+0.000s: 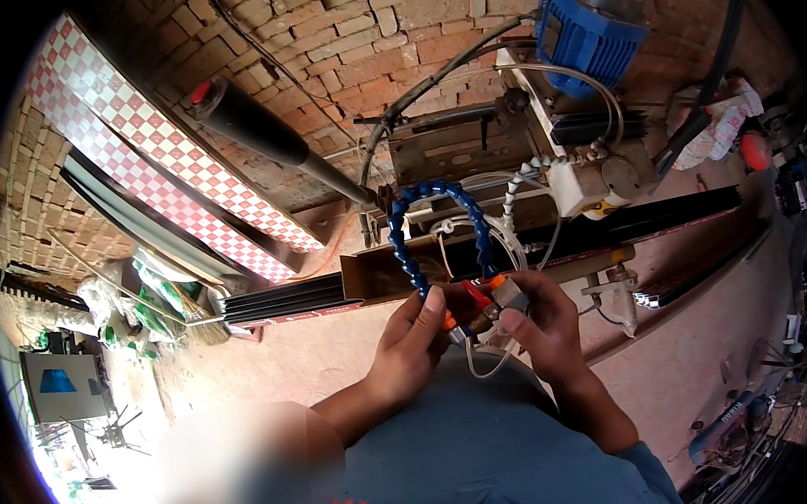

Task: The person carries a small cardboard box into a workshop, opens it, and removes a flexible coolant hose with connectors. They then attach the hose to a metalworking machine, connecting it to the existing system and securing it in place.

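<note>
A blue segmented coolant hose [433, 189] arches up in a loop in front of me, its two ends coming down to my hands. My left hand [405, 349] is closed round the left end, at an orange fitting [449, 320], with the thumb pressed on top. In my right hand [551, 326] is a grey metal block [510, 294] that sits by the hose's other end, pinched between thumb and fingers. A small red lever [475, 294] lies between the hands. From beneath them hangs a thin clear tube [490, 374] in a curve.
Beyond my hands stands a machine [602, 177] with a blue motor [593, 32] on top, against a brick wall [335, 34]. An open cardboard box [391, 269] is just left of the hose. Checkered panels [151, 129] and a black cylinder [252, 123] lean at left.
</note>
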`<state>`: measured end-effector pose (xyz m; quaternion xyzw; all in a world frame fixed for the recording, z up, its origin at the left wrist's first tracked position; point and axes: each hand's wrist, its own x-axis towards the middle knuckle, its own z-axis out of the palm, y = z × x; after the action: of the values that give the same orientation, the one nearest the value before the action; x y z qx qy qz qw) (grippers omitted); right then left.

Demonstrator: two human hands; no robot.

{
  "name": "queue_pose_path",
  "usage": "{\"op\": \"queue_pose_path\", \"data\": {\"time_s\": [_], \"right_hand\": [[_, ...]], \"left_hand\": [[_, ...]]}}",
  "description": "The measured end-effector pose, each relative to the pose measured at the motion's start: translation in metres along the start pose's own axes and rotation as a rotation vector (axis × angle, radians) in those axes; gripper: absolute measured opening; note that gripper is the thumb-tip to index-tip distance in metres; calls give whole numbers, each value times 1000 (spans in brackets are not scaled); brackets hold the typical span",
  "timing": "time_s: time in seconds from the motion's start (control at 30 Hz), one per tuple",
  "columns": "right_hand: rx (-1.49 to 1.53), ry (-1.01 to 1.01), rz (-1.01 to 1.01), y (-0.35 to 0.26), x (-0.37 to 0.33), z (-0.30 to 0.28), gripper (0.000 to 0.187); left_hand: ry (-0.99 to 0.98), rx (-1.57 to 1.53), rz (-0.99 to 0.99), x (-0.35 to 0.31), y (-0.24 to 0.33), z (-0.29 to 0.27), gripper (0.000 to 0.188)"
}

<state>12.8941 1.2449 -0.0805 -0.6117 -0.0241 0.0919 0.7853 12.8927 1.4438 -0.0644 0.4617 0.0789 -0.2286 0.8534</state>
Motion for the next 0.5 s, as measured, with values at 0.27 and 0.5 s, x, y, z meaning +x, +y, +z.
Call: {"op": "queue_pose_path", "data": {"time_s": [0.27, 0.5], "right_hand": [[275, -43, 119, 15, 1, -17, 55], [524, 7, 287, 3, 0, -7, 46]], "left_hand": [[-55, 406, 105, -5, 7, 0, 44], [-44, 312, 19, -8, 22, 1, 42]]}}
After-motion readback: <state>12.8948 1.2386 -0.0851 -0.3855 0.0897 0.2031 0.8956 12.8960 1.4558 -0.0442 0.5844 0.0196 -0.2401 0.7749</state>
